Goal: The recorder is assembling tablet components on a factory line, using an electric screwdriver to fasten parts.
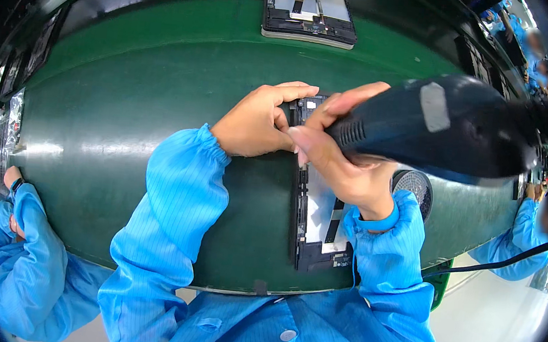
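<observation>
In front of me an opened tablet [301, 234] lies on the green table, its dark frame, pale inner plate and ribbon cables showing. My left hand [259, 119] rests at its upper left edge, thumb and forefinger bent in towards the frame. My right hand [349, 159] grips the lower end of a dark, thick-bodied electric screwdriver [439, 128], which slants up to the right over the tablet. Its tip is hidden behind my fingers, so I cannot tell whether it touches the tablet. The tool's body also covers part of the table.
Another opened tablet [309, 24] lies at the far side of the green table [111, 134]. A round perforated grey object [413, 189] sits right of my right wrist. Co-workers in blue sleeves are at the left [39, 246] and right [514, 236]. A black cable [498, 265] runs at the right.
</observation>
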Demonstrator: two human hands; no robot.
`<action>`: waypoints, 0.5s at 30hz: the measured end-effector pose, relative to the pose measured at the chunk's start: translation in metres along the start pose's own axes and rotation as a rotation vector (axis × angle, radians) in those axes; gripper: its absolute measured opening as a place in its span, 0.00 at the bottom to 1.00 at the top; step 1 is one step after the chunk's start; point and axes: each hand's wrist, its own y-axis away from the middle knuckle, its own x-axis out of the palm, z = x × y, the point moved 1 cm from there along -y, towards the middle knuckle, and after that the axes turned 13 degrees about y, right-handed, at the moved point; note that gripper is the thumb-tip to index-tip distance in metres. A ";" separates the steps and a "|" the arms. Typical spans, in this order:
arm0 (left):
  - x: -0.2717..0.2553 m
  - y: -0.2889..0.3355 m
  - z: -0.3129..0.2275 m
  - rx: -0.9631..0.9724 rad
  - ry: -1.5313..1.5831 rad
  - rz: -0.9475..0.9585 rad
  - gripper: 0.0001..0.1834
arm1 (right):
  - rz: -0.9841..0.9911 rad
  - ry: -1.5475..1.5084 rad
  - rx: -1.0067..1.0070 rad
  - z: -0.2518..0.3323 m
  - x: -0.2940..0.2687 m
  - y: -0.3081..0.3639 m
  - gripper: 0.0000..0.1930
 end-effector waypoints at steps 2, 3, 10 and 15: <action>0.002 -0.001 -0.003 0.034 -0.169 0.023 0.40 | -0.103 -0.135 0.154 -0.003 0.006 0.006 0.21; 0.004 -0.003 -0.006 0.067 -0.331 0.042 0.41 | -0.157 -0.202 0.229 -0.004 0.006 0.009 0.21; 0.020 0.011 -0.032 -0.065 -0.266 -0.063 0.43 | -0.314 -0.291 0.156 0.008 -0.034 0.011 0.28; 0.023 0.013 -0.033 -0.029 -0.392 -0.044 0.43 | -0.398 -0.241 0.194 0.010 -0.058 0.033 0.37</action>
